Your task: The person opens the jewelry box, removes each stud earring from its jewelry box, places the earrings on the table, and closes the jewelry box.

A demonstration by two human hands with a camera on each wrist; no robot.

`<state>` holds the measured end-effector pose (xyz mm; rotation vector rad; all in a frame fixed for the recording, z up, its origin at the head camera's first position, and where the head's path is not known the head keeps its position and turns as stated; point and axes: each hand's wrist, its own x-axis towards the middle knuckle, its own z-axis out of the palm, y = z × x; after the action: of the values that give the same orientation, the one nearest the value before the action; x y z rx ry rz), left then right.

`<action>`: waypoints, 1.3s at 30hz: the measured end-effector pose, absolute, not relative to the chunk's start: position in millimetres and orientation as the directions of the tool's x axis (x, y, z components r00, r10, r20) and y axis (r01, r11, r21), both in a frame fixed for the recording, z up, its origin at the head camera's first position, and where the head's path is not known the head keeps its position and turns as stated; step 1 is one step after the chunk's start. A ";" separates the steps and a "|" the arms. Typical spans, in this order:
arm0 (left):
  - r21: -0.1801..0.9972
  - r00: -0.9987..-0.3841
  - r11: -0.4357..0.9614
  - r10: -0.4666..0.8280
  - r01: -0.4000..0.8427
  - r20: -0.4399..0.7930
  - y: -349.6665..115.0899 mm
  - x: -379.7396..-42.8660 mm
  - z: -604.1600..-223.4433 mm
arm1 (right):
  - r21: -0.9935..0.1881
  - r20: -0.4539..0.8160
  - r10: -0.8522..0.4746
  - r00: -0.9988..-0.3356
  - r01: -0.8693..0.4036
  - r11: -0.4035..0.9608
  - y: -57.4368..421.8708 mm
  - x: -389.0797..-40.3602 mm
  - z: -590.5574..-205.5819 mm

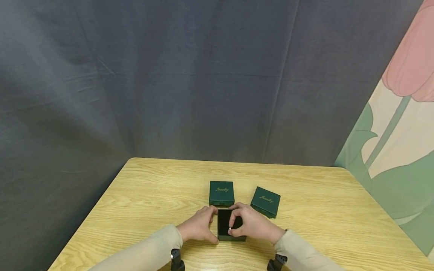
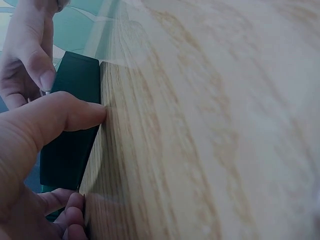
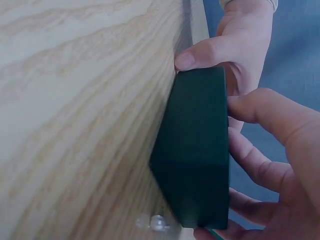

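Note:
A dark green jewelry box (image 1: 232, 238) with a black inside lies uncovered on the table. My left hand (image 1: 200, 226) holds it at the left side, thumb at the near corner and fingers at the far corner. Above the black inside, my right hand (image 1: 251, 222) pinches a tiny shiny piece (image 1: 229, 228) between thumb and forefinger. It looks like a small earring, but its shape is mostly hidden. In the right wrist view a white pearl-like bead (image 3: 159, 223) sits on the wood beside the green box (image 3: 195, 140).
Just behind the uncovered box stands a green box (image 1: 222, 193) with gold lettering. Another lettered green box (image 1: 266, 202) sits turned at an angle, close to the right hand. A dark cloth (image 1: 203, 82) hangs behind the wooden table (image 1: 145, 184).

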<state>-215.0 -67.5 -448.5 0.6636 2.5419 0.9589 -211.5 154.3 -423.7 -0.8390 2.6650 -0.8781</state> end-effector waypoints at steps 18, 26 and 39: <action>0.689 -0.829 0.660 0.537 0.300 -0.153 -68.2 -216.7 -449.5 | -0.627 -0.035 -0.631 -0.775 -0.475 0.617 156.8 -216.6 -419.4; 0.680 -0.835 0.671 0.528 0.296 -0.157 -66.7 -216.4 -449.8 | -0.707 -0.040 -0.630 -0.776 -0.423 0.566 164.6 -215.4 -412.3; 0.709 -0.832 0.648 0.531 0.276 -0.161 -67.5 -214.7 -447.0 | -0.784 0.030 -0.539 -0.842 -0.354 0.509 202.6 -219.5 -403.9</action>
<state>-214.7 -67.5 -447.0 0.6410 2.5130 0.9961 -219.5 202.6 -403.9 -0.7619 2.5332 -1.2410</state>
